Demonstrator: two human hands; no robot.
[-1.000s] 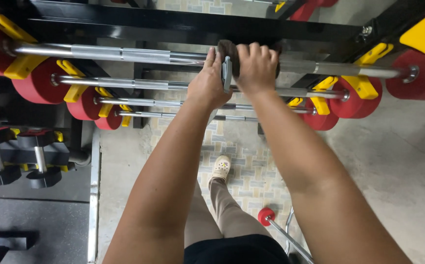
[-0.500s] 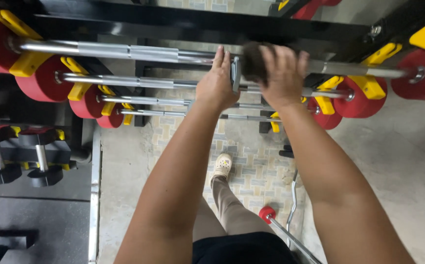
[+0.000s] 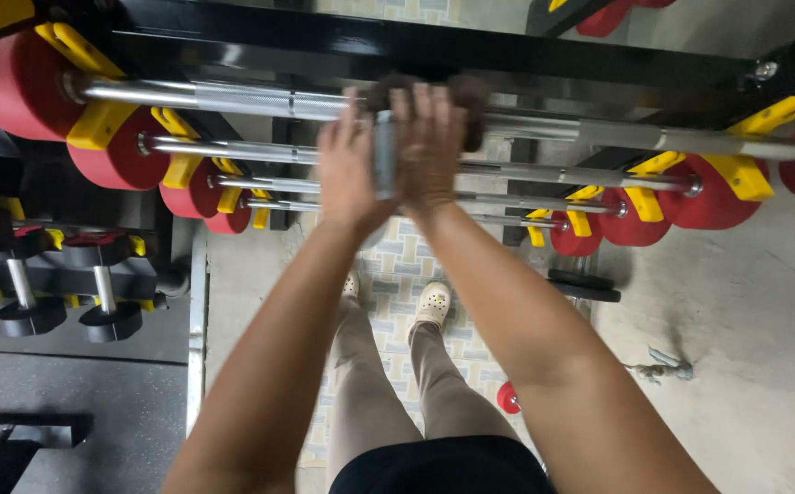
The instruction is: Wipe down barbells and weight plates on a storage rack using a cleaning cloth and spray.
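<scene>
Both my arms reach forward to the top steel barbell (image 3: 251, 99) on a black rack. My right hand (image 3: 429, 151) presses a dark brown cloth (image 3: 464, 96) onto that bar near its middle. My left hand (image 3: 347, 174) is right beside it and holds a narrow grey object (image 3: 384, 155) upright between the two hands; motion blur hides what it is. Red weight plates (image 3: 13, 87) with yellow holders (image 3: 96, 123) sit at the bar ends. My legs and light clogs (image 3: 436, 302) show below.
Several more barbells (image 3: 260, 151) with red ends lie stepped below the top one. Black dumbbells (image 3: 105, 302) rest on a rack at left. A curl bar with a red end (image 3: 507, 398) and a black plate (image 3: 585, 285) lie on the floor at right.
Both hands with the cloth and grey object have slid left along the top bar. My view has shifted right and both feet now show.
</scene>
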